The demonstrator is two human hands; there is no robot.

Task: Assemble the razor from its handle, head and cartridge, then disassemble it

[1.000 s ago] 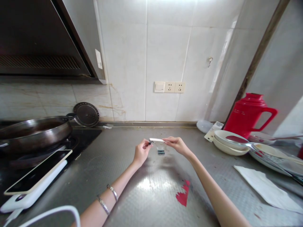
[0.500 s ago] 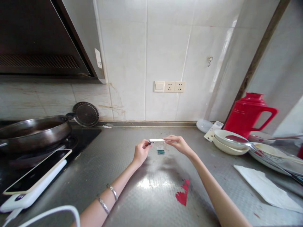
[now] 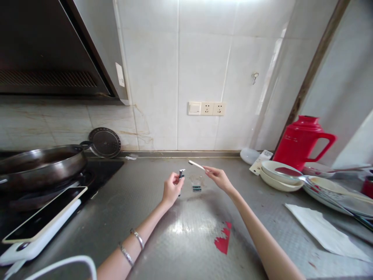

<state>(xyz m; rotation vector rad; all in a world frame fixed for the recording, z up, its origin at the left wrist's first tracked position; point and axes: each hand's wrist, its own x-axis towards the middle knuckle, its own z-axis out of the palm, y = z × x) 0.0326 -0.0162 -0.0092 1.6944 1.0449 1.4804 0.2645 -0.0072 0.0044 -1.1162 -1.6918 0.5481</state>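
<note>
wht stick [image 3: 197,165] juts from r fingers [image 3: 210,170]; blk piece [image 3: 181,174] in l fingers [image 3: 173,176]

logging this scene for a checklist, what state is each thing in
Left hand: closed on a small black piece
Right hand: pinching a slim white piece
Dark green pieces: lying on the counter
Pan: uncovered, on the cooktop
Phone: face up, screen dark
Sockets: nothing plugged in
Red flask: upright
White bowls: stacked
White paper: lying flat
Red scrap: ragged-edged
Wall hook: bare
</note>
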